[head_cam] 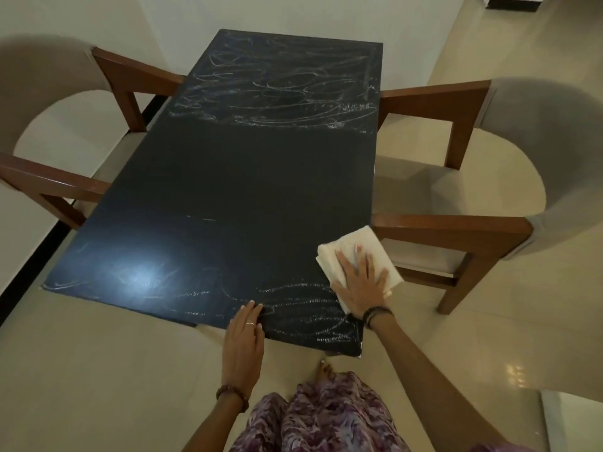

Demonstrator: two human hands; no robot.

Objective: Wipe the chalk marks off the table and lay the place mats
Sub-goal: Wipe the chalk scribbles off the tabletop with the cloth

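A person stands at the near short end of a dark table point(248, 177), two armchairs drawn up to its long sides: one chair point(58, 125) at 9 o'clock, its wooden arms reaching the table edge, and another chair point(509, 177) at 3 o'clock, one arm ending just beside the cloth. Nothing lies on the tabletop between the hands and the far end.

The table is a matte black rectangle on a glossy cream tile floor point(98, 370), pale walls behind it at 12 o'clock. A ceiling light glares off the top at 8 o'clock. The table's long axis runs from 6 o'clock toward 12 o'clock, slightly slanted to the right.

Chalk marks point(277, 83) loop thickly across the far end; a second patch of chalk scribbles point(303, 308) covers the near right corner, with fainter traces along the near edge toward 8 o'clock. The middle band is bare and dark.

The right hand point(359, 282), its grip released and fingers spread flat, presses a folded white cloth point(352, 246) against the table's right edge at 4 o'clock. The left hand point(244, 337), grip likewise released with fingers straight, rests on the near edge at 6 o'clock, fingertips touching the scribbles.
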